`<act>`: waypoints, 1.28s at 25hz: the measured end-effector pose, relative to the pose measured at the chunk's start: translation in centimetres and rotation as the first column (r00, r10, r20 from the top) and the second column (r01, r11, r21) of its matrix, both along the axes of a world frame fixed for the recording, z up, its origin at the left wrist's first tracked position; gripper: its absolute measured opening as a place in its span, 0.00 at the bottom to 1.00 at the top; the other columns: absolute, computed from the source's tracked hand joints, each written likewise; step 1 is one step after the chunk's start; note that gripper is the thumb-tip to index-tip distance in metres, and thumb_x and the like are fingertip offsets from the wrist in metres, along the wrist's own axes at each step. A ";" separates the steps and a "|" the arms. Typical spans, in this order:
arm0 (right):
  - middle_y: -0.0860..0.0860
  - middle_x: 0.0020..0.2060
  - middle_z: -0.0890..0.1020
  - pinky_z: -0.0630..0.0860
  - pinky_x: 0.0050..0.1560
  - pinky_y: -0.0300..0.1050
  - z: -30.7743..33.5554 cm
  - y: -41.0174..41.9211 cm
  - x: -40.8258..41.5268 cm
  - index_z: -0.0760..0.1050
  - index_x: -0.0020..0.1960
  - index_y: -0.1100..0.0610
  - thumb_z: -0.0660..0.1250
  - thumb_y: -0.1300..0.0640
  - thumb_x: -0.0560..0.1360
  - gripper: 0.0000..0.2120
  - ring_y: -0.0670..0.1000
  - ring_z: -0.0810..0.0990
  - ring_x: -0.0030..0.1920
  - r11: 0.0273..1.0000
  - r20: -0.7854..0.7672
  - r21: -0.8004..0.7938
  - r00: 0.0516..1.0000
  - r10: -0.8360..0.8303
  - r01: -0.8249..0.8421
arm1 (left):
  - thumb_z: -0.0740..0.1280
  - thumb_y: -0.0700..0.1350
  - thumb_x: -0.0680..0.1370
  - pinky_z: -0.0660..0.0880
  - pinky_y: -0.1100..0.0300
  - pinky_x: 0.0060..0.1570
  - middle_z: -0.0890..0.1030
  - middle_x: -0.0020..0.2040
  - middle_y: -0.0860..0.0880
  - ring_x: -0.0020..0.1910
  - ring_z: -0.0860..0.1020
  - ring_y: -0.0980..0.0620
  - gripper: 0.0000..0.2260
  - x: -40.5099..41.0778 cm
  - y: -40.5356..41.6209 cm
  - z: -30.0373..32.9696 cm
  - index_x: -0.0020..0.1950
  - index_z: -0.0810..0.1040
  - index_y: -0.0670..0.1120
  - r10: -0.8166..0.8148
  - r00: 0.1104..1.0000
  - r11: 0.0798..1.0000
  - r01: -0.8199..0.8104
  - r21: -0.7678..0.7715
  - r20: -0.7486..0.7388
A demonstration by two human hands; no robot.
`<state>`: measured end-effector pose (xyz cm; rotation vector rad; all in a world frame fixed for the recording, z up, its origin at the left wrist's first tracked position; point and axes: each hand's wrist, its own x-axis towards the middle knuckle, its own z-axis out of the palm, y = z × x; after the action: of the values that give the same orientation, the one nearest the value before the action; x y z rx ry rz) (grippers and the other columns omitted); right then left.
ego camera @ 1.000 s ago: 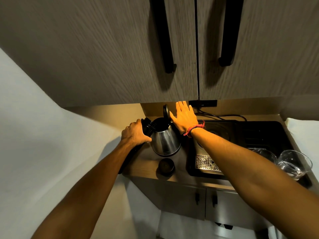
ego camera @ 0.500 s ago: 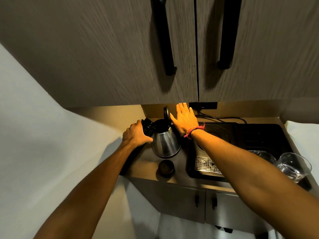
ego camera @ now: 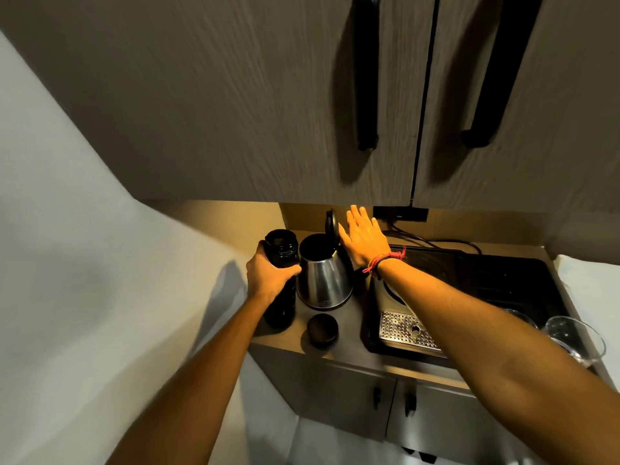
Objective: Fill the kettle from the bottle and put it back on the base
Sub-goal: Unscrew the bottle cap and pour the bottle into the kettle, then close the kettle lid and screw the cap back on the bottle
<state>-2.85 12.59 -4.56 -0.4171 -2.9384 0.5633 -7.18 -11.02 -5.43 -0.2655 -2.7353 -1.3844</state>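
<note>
A steel kettle [ego camera: 322, 284] stands on the counter with its black lid [ego camera: 331, 226] flipped up and its mouth exposed. Just left of it is a dark bottle [ego camera: 281, 250], uncapped and upright, with my left hand [ego camera: 268, 275] wrapped around its middle. My right hand [ego camera: 364, 237] is flat with fingers spread, resting against the raised lid and the kettle's handle side. A round black cap [ego camera: 322, 328] lies on the counter in front of the kettle. The kettle's base is not distinguishable under it.
A black tray [ego camera: 523, 280] with a perforated metal drip grate [ego camera: 406, 330] sits right of the kettle; glass cups [ego camera: 570, 337] stand at its right end. Wall cabinets [ego camera: 302, 95] with long black handles hang low overhead. A power cord [ego camera: 436, 241] runs along the back wall.
The bottle has come upright from its tilt toward the kettle and now stands beside it. My right hand stays at the lid. The camera has shifted slightly.
</note>
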 end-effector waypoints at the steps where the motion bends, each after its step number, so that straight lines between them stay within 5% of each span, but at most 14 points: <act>1: 0.57 0.80 0.49 0.49 0.79 0.59 0.1 0.0 -0.1 0.49 0.79 0.60 0.44 0.44 0.82 0.31 0.58 0.46 0.80 1.000 0.015 0.006 1.000 0.013 -0.013 | 0.83 0.48 0.60 0.74 0.61 0.51 0.82 0.59 0.45 0.58 0.80 0.46 0.36 0.0 -0.5 -0.3 0.65 0.74 0.47 0.019 1.000 0.999 -0.018 0.045 -0.018; 7: 0.56 0.80 0.50 0.49 0.79 0.58 0.8 -2.0 -1.1 0.52 0.79 0.60 0.45 0.42 0.82 0.31 0.56 0.47 0.80 0.998 0.024 0.001 0.997 0.069 -0.069 | 0.84 0.49 0.61 0.77 0.51 0.61 0.81 0.62 0.45 0.61 0.79 0.45 0.40 -0.6 -3.7 -1.3 0.69 0.73 0.47 0.054 0.998 0.986 -0.057 0.158 0.022; 12: 0.55 0.80 0.50 0.49 0.79 0.59 0.1 -3.7 -1.8 0.51 0.79 0.59 0.47 0.40 0.82 0.33 0.56 0.47 0.80 0.982 0.087 0.130 0.988 0.128 -0.138 | 0.83 0.54 0.63 0.75 0.54 0.62 0.77 0.66 0.46 0.65 0.76 0.45 0.42 -0.1 -4.8 -0.5 0.71 0.68 0.48 -0.036 0.999 0.989 0.037 0.144 -0.006; 16: 0.54 0.80 0.50 0.46 0.79 0.59 -1.2 -4.4 -1.7 0.50 0.79 0.57 0.43 0.40 0.82 0.32 0.56 0.46 0.80 0.980 0.059 0.120 0.986 0.154 -0.160 | 0.70 0.62 0.74 0.72 0.48 0.68 0.68 0.74 0.45 0.73 0.67 0.46 0.37 1.1 -4.0 2.0 0.76 0.63 0.46 0.101 0.905 0.994 -0.108 0.006 -0.413; 19: 0.53 0.80 0.51 0.45 0.80 0.58 -2.2 -4.3 -0.7 0.50 0.80 0.55 0.42 0.42 0.82 0.30 0.54 0.46 0.80 0.970 -0.037 0.140 0.978 0.205 -0.198 | 0.64 0.54 0.79 0.67 0.52 0.72 0.66 0.76 0.43 0.75 0.64 0.46 0.31 2.5 -0.6 2.4 0.78 0.59 0.43 -0.288 0.714 0.927 0.040 -0.373 -0.638; 21: 0.52 0.80 0.50 0.44 0.80 0.58 -2.9 -4.2 0.1 0.49 0.80 0.54 0.43 0.43 0.83 0.29 0.53 0.45 0.80 0.961 -0.063 0.168 0.971 0.230 -0.217 | 0.66 0.48 0.78 0.65 0.47 0.73 0.59 0.79 0.41 0.77 0.60 0.44 0.34 3.5 2.6 1.4 0.79 0.54 0.41 -0.462 0.758 0.820 0.167 -0.548 -0.460; 23: 0.52 0.80 0.50 0.44 0.80 0.58 -3.2 -4.3 0.4 0.48 0.80 0.54 0.43 0.43 0.83 0.29 0.53 0.45 0.80 0.960 -0.057 0.169 0.970 0.236 -0.223 | 0.69 0.46 0.76 0.58 0.45 0.76 0.48 0.81 0.40 0.79 0.52 0.42 0.41 3.4 4.9 0.1 0.80 0.46 0.40 -0.401 0.898 0.773 0.226 -0.593 -0.179; 25: 0.52 0.80 0.50 0.44 0.80 0.59 -3.2 -4.4 0.4 0.49 0.80 0.54 0.44 0.44 0.83 0.29 0.53 0.45 0.80 0.962 -0.047 0.161 0.972 0.229 -0.219 | 0.71 0.47 0.75 0.49 0.46 0.78 0.40 0.81 0.39 0.80 0.44 0.41 0.47 2.6 5.9 -0.8 0.80 0.40 0.39 -0.329 0.944 0.711 0.251 -0.657 0.004; 32: 0.52 0.80 0.49 0.44 0.79 0.61 -3.3 -4.4 0.1 0.49 0.80 0.56 0.44 0.45 0.82 0.29 0.55 0.46 0.80 0.955 0.005 0.209 0.976 0.216 -0.212 | 0.74 0.51 0.72 0.42 0.45 0.76 0.40 0.81 0.39 0.80 0.43 0.41 0.51 1.0 6.5 -2.3 0.79 0.39 0.40 -0.346 0.935 0.678 0.304 -0.669 0.074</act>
<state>-2.78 8.18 -7.85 -0.0702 -3.0032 0.2725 -6.16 -4.54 -7.70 -0.8513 -3.1233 -0.3105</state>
